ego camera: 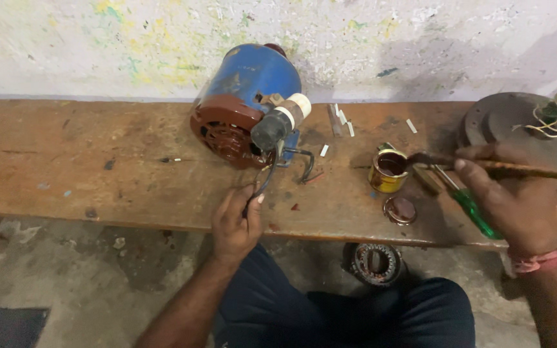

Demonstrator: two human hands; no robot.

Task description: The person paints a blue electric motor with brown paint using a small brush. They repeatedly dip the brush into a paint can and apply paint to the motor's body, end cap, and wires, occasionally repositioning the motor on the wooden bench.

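Observation:
A blue electric motor point(253, 80) with a brown end cover point(222, 133) lies on a worn wooden bench point(98, 167). A black and white capacitor point(282, 120) sits on the motor's side. My left hand point(236, 222) pinches the black cable point(267, 179) that hangs down from the capacitor. My right hand point(507, 193) holds a long brush point(485, 164) whose tip rests over a small open yellow tin point(388, 171) of dark liquid. The tin's round lid point(400, 209) lies just in front of it.
A green-handled screwdriver point(469, 206) lies under my right hand. Small white strips point(343, 119) are scattered behind the tin. A round metal plate point(517, 119) with wires stands at the far right. A motor stator point(375, 263) rests on the floor by my knees.

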